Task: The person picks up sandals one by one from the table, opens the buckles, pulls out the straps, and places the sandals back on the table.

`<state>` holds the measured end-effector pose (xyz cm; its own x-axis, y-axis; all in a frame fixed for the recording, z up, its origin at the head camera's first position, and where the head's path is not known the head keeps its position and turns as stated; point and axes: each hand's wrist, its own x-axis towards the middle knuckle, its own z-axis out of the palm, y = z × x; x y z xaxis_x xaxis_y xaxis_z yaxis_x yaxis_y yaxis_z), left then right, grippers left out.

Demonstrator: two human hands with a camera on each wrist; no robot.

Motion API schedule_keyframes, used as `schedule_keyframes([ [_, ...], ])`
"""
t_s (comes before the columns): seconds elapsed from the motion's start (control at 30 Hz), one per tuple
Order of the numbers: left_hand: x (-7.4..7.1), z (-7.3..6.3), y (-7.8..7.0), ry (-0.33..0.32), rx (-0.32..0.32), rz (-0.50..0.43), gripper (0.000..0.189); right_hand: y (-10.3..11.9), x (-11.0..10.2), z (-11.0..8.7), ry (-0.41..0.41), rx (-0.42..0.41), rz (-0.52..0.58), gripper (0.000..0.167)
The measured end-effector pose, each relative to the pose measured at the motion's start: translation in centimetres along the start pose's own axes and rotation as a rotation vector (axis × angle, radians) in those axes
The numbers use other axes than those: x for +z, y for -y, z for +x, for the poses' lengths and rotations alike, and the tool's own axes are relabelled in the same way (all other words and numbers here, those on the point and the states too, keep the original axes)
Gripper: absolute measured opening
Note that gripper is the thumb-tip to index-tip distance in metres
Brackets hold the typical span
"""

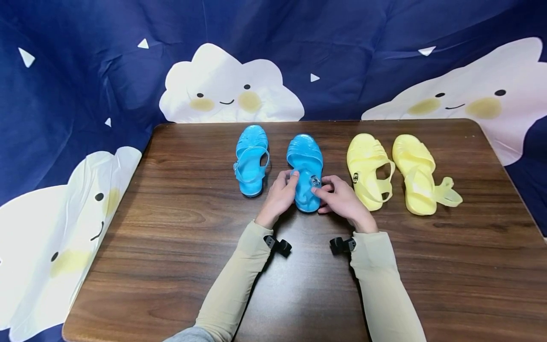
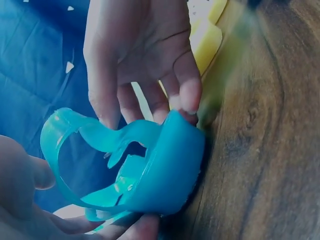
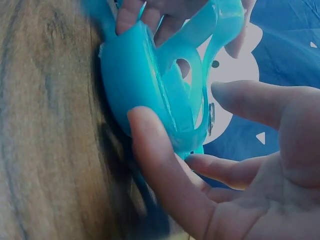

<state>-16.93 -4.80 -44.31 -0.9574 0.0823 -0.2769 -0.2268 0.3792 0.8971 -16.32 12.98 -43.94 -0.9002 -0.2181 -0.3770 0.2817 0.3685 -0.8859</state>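
Observation:
A blue jelly sandal point(image 1: 304, 151) lies between the two hands, toe away from the person. Its ankle strap stands in a loop over the heel, seen large in the left wrist view as a blue band point(image 2: 107, 137). My left hand point(image 1: 279, 194) holds the sandal's left side, thumb over the edge and fingers low along the heel. On the other side my right hand point(image 1: 342, 197) has its thumb at the strap near the buckle point(image 1: 315, 180), fingers bent against the sandal's side. In the right wrist view the strap passes between this thumb point(image 3: 240, 97) and the fingers.
Left of the hands lies the other blue sandal point(image 1: 251, 164), with its strap looped. A yellow sandal point(image 1: 363, 156) and a second yellow sandal point(image 1: 416, 190), its strap spread to the right, lie on the right. A dark blue cloud-print cloth point(image 1: 333, 28) hangs behind the wooden table point(image 1: 179, 237).

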Motion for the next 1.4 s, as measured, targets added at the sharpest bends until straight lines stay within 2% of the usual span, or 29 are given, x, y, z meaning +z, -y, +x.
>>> schedule_keyframes([
  [0.3, 0.24, 0.16, 0.08, -0.064, 0.007, -0.085, 0.049, 0.09, 0.19, 0.15, -0.045, -0.010, 0.001, 0.060],
  [0.53, 0.26, 0.10, 0.17, -0.094, 0.006, -0.085, 0.048, 0.11, 0.34, 0.25, -0.081, -0.022, 0.010, 0.059],
  [0.77, 0.45, 0.10, 0.10, -0.093, 0.000, -0.089, 0.045, -0.05, 0.31, 0.36, -0.108, -0.046, 0.013, 0.058],
  [0.93, 0.66, 0.10, 0.00, -0.099, 0.022, -0.081, 0.047, -0.04, 0.27, 0.28, -0.106, -0.084, 0.032, 0.053],
  [1.2, 0.69, 0.09, -0.13, -0.076, 0.060, -0.064, 0.052, -0.04, 0.26, 0.22, -0.120, -0.114, 0.040, 0.050],
  [1.4, 0.66, 0.03, -0.22, -0.054, 0.061, -0.051, 0.055, 0.00, 0.22, 0.17, -0.126, -0.121, 0.027, 0.050],
])
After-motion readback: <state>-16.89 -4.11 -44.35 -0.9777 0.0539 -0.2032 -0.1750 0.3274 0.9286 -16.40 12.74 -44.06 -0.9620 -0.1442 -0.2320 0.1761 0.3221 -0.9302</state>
